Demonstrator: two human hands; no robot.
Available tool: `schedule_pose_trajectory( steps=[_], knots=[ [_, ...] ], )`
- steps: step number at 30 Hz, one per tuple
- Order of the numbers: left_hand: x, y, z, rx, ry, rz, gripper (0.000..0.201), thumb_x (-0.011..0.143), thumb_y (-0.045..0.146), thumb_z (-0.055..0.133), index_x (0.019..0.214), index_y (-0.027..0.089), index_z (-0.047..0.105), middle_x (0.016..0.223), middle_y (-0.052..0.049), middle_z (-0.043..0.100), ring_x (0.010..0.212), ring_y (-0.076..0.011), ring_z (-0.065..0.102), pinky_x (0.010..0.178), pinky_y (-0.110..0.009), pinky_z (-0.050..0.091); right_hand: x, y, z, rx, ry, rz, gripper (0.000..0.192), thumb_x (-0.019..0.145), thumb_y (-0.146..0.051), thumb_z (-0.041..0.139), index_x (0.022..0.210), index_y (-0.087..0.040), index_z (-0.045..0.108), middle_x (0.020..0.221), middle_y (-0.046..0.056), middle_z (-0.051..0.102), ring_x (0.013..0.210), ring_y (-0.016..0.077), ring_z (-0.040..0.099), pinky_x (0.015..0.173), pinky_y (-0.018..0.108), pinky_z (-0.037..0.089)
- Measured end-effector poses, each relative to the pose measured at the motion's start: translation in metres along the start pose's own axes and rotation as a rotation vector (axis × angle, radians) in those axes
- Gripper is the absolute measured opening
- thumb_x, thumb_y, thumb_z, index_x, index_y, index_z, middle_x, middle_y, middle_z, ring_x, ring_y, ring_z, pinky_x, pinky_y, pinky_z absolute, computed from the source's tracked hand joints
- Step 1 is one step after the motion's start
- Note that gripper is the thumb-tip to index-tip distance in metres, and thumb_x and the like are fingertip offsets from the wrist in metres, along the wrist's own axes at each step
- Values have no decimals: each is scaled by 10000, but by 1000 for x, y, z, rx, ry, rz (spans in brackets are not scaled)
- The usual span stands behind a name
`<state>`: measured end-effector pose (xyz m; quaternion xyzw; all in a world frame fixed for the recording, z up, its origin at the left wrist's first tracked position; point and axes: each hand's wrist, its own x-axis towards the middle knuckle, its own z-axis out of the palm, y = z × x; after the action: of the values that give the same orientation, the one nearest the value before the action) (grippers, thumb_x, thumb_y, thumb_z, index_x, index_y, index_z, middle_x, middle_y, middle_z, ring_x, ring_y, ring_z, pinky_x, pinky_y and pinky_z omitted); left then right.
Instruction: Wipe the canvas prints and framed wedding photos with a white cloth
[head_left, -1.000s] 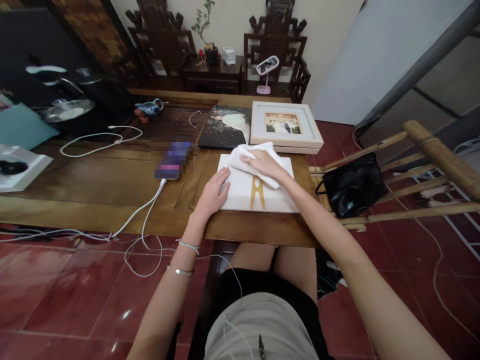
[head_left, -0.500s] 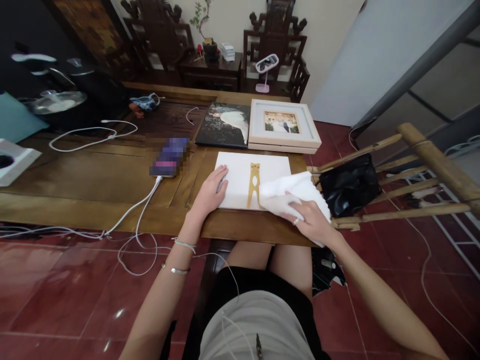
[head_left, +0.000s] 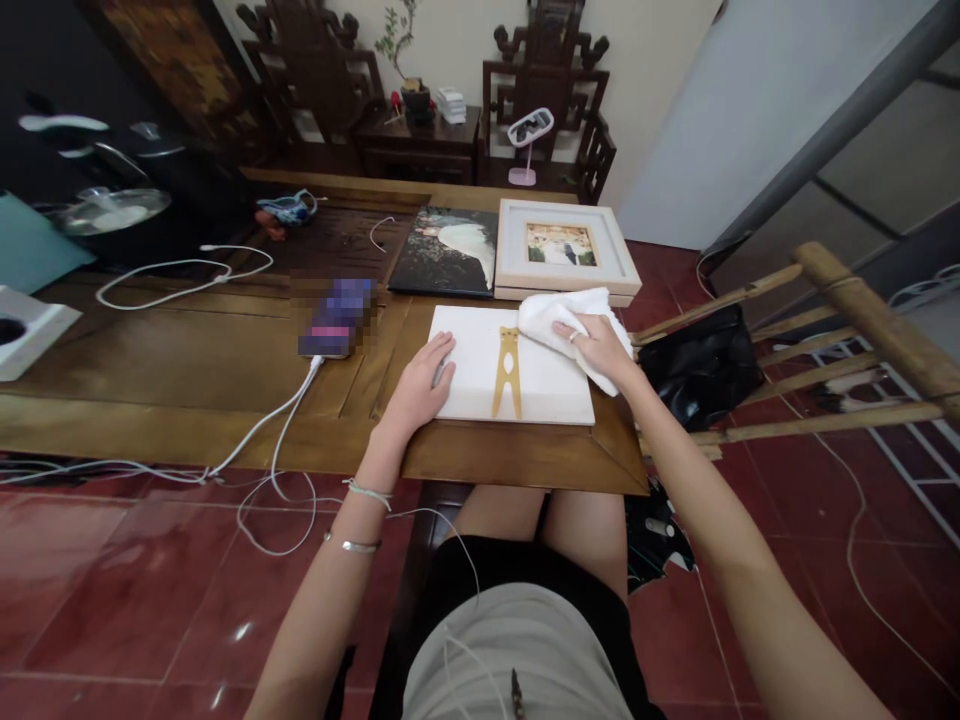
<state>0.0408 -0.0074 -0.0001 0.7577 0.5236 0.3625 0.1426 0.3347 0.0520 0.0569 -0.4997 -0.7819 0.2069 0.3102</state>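
A flat white board (head_left: 474, 350) lies at the table's near edge, with a gold shape like a long-legged cat (head_left: 508, 375) upright on its face. My left hand (head_left: 426, 385) rests on the board's left edge, fingers stretched out and holding nothing. In my right hand (head_left: 600, 350) is a bunched white cloth (head_left: 547, 318), pressed onto the board's upper right corner. Part of the cloth hangs past the board's right side and hides that corner.
Behind the board lie a dark photo panel (head_left: 450, 250) and a pale framed photo (head_left: 510, 240). A phone (head_left: 337, 315) on a white cable sits to the left. A bamboo chair (head_left: 832, 265) holding a black bag (head_left: 701, 365) stands at the right.
My right hand and the cloth have moved away from me, from the board's lower right to its upper right, uncovering the lower right corner. My left hand stays put.
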Motion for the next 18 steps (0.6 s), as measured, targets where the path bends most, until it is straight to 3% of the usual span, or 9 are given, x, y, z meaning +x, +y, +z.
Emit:
schedule_pose_trajectory(
  steps=[3, 12, 15, 18],
  knots=[
    [0, 0, 1, 1, 6, 10, 387, 923, 242, 437, 1266, 112, 561, 1398, -151, 532, 1341, -246, 456, 1144, -473, 348, -13, -5, 3, -33, 37, -7, 373, 881, -455, 495, 641, -178, 565, 592, -1, 541, 602, 175, 494, 613, 283, 326],
    [-1, 0, 1, 5, 12, 15, 382, 923, 234, 436, 1261, 107, 561, 1402, -154, 527, 1344, -248, 452, 1146, -473, 346, -125, -49, -8, -59, -160, -121, 298, 918, -372, 511, 718, -193, 640, 649, 26, 617, 595, 179, 556, 639, 281, 367],
    [0, 0, 2, 5, 14, 22, 384, 922, 235, 436, 1253, 91, 567, 1393, -167, 532, 1343, -249, 454, 1148, -462, 348, -123, -50, -13, 5, -206, -89, 324, 916, -381, 508, 668, -199, 609, 621, 7, 594, 581, 171, 537, 628, 280, 369],
    [0, -1, 3, -5, 15, 27, 384, 925, 244, 432, 1259, 107, 564, 1395, -152, 534, 1347, -248, 450, 1146, -467, 351, -91, -36, -13, 56, -148, 1, 376, 885, -448, 508, 611, -197, 562, 596, -4, 565, 588, 174, 511, 616, 290, 360]
  ],
)
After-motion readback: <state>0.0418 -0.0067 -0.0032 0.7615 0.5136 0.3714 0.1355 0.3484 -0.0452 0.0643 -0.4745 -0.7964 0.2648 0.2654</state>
